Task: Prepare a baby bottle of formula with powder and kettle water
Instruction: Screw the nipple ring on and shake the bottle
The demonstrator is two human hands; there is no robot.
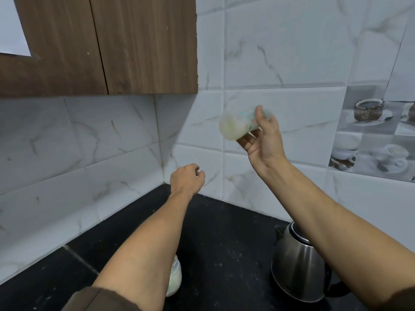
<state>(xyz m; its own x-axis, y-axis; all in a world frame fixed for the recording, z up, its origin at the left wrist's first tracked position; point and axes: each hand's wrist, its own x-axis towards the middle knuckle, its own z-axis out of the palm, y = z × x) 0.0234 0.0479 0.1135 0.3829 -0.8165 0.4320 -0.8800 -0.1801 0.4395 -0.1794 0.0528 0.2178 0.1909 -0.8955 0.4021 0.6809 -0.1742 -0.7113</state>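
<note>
The right hand (261,142) has its grip clamped on the baby bottle (235,125), thumb on top and fingers beneath. It holds the bottle up before the tiled wall, well above the worktop (224,232) and the steel kettle (296,263). The bottle is motion-blurred, so this is most likely the shaking step, best done with the cap tight and short, firm wrist strokes until the milky fill shows no lumps. Its long axis lies nearly level, slanting from lower left to upper right; a rounded pale end points left, though blur hides which end that is. The left hand (187,178) hovers lower, fingers curled in, its grip empty as far as shows.
</note>
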